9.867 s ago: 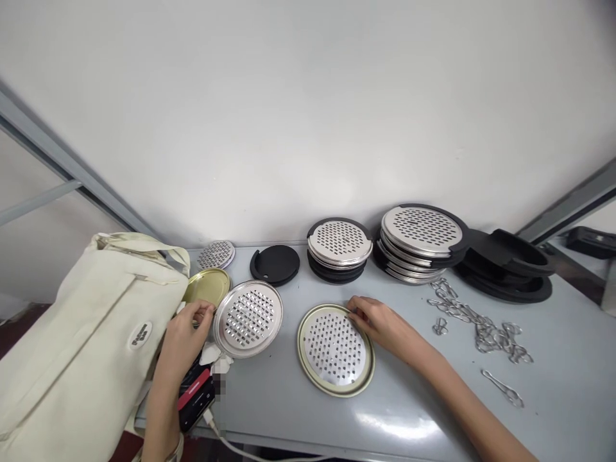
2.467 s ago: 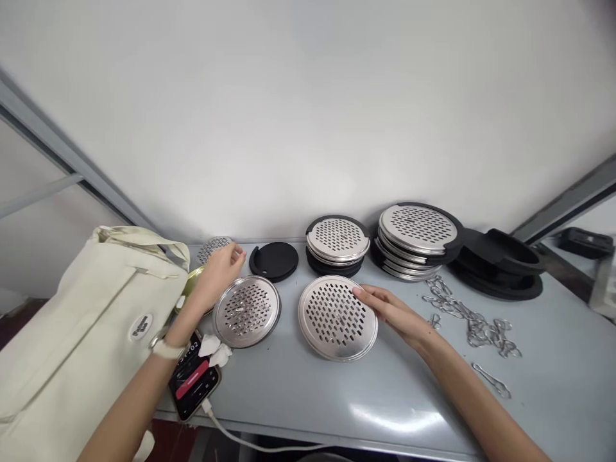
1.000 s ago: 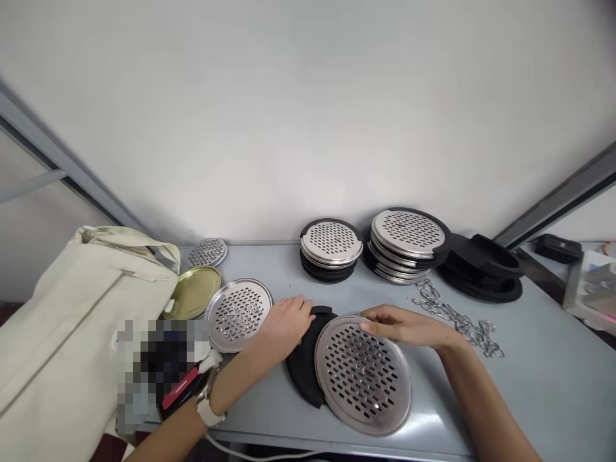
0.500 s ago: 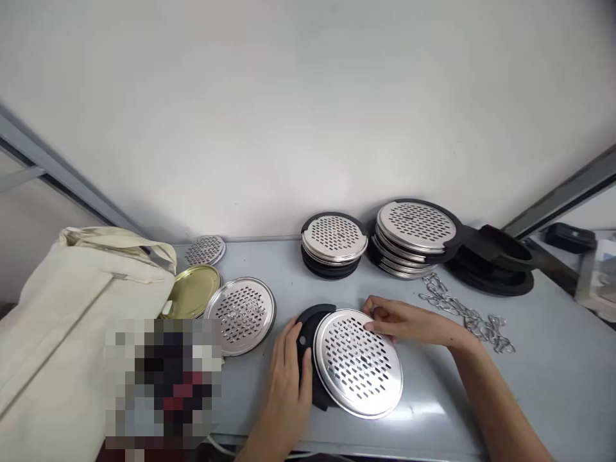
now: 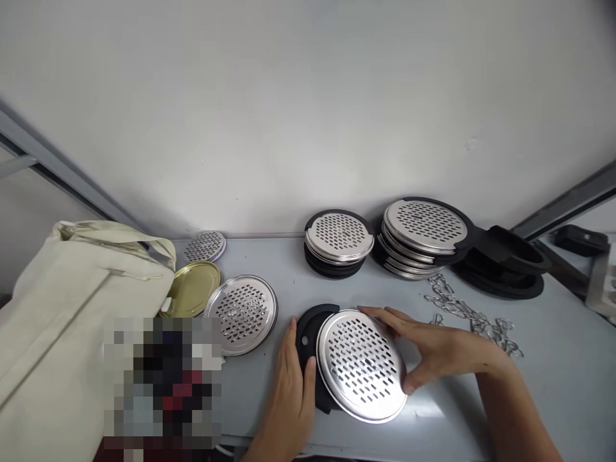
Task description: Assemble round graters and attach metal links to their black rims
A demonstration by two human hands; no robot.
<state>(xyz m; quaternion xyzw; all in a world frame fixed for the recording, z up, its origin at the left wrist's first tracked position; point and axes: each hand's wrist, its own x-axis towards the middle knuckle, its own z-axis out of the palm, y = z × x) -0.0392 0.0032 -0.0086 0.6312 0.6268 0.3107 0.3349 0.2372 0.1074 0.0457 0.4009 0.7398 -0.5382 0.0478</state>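
A round metal grater plate (image 5: pixel 363 369) lies partly over a black plastic holder (image 5: pixel 310 328) near the table's front edge. My left hand (image 5: pixel 291 398) is wrapped against the holder's left side, thumb on top. On the plate's right rim, my right hand (image 5: pixel 430 350) has its fingers at the far edge and its thumb at the near right edge. To the left rests a stack of similar grater plates (image 5: pixel 242 314), slightly overlapping gold-coloured round lids (image 5: pixel 192 290).
At the back stand a smaller grater stack (image 5: pixel 341 239) and a taller one (image 5: pixel 426 226) with black holders. Black round parts (image 5: pixel 513 256) sit to their right. Several wire clips (image 5: pixel 474 317) lie in front. A cream bag (image 5: pixel 86 308) fills the left; small grater plates (image 5: pixel 206 245) lie behind.
My right hand has shifted from pinching the plate's upper right edge to spreading around its right rim. A wire clip formerly behind that hand now shows. The left hand stays on the holder.
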